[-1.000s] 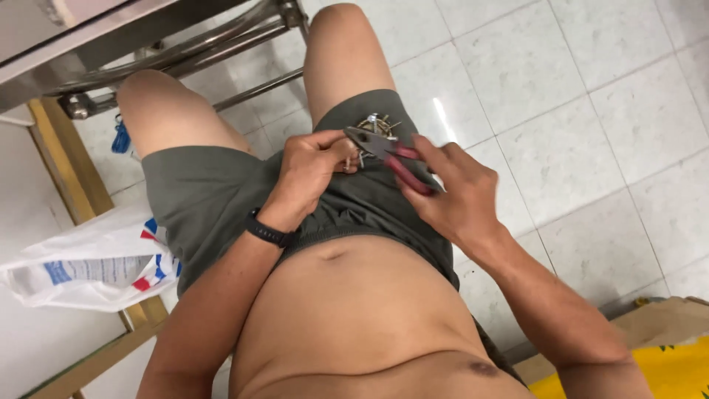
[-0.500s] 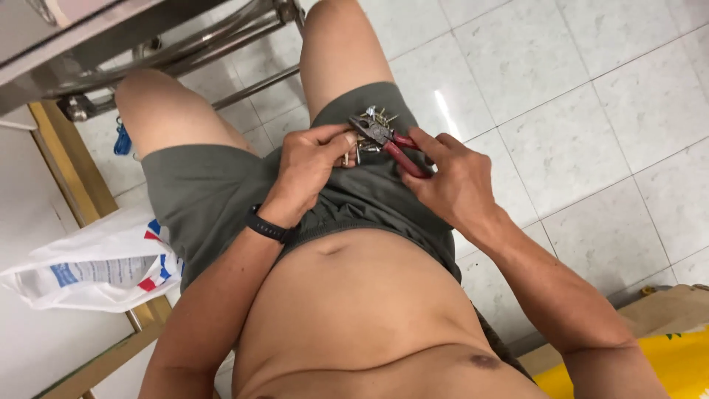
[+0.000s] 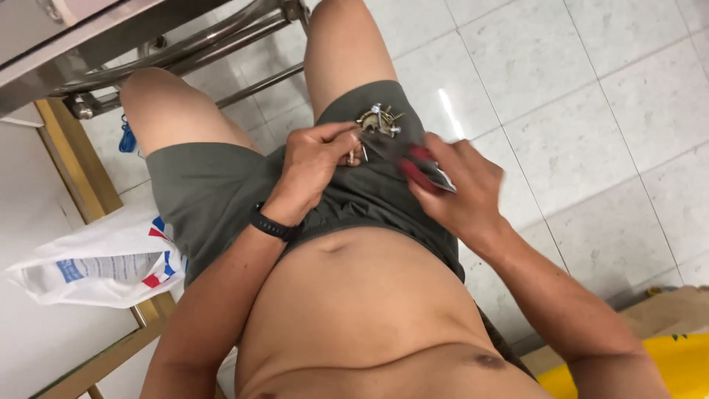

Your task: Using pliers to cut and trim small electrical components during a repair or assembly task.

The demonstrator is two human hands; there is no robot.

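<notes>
Screw (image 3: pixel 353 156) btwn left fingers (image 3: pixel 341 145)

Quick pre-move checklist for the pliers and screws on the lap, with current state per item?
1. Small part pinched in the left hand: ok, a thin metal piece sits at the fingertips.
2. Red-handled pliers gripped in the right hand: ok, though blurred.
3. Plier tips closed on the part: cannot tell, motion blur hides them.
4. Pile of screws resting on the shorts at the thigh: ok, but loose on a sloping fabric, so it might slide.
5. Hands apart from the pile: ok, both sit just below it.
</notes>
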